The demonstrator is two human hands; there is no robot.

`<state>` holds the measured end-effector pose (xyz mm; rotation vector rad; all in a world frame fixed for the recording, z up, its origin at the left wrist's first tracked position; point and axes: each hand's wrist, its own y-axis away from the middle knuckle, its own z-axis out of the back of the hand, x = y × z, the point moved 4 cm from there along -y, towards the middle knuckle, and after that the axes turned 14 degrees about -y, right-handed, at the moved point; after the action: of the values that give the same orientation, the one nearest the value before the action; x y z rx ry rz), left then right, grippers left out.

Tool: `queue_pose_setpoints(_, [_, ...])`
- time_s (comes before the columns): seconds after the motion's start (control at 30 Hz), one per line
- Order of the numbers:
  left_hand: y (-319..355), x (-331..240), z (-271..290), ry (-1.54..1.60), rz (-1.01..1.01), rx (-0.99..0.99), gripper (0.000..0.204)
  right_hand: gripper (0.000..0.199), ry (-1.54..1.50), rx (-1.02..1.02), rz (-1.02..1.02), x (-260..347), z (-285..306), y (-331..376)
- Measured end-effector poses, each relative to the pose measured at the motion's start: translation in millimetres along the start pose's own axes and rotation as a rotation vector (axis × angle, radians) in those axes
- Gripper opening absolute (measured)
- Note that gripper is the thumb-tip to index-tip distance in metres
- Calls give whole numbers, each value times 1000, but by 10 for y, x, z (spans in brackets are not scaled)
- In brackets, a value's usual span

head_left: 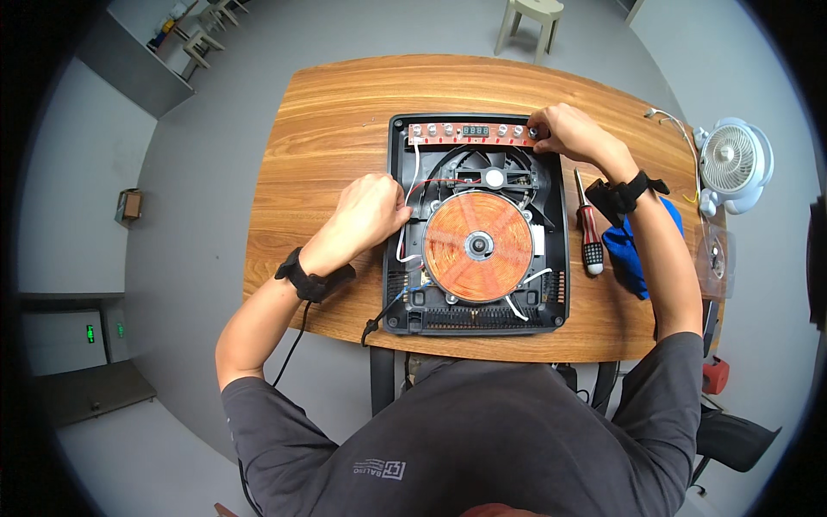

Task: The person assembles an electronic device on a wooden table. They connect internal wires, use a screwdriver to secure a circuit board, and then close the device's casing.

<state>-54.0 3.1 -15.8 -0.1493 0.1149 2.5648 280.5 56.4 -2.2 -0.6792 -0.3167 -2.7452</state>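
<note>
- Nearest the body, white leads (519, 308) lie loose beside the copper coil (478, 269); a careless sleeve could snag them.
- The coil sits in the open black casing (561, 237), mid-tabletop (327, 121); a sideways shove could strain its wiring.
- The left hand (370, 214) bunches its fingertips at the casing's left wall, near the long white wire (417, 172); whether they pinch it, I cannot tell. A tug might loosen a connection.
- The right hand (564, 133) curls around the red circuit board's (474, 142) right end, its grip unclear; uneven pressure could flex or crack the board.
</note>
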Motion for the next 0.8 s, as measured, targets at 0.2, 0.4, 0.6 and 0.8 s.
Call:
queue_pose_setpoints(0.2, [-65, -52, -107, 8, -9, -4, 17, 41, -13, -26, 25, -44, -6, 14])
queue_pose_setpoints(0.4, [-93, -4, -90, 33, -3, 27, 18, 41, -4, -40, 37, -46, -24, 21])
queue_pose_setpoints(0.6, [-153, 32, -85, 8, -24, 80, 18, 40, -13, -45, 49, -54, -33, 20])
queue_pose_setpoints(0.8, [-142, -55, -96, -79, -11, 71, 20, 40, 0, -39, 41, -67, -39, 14])
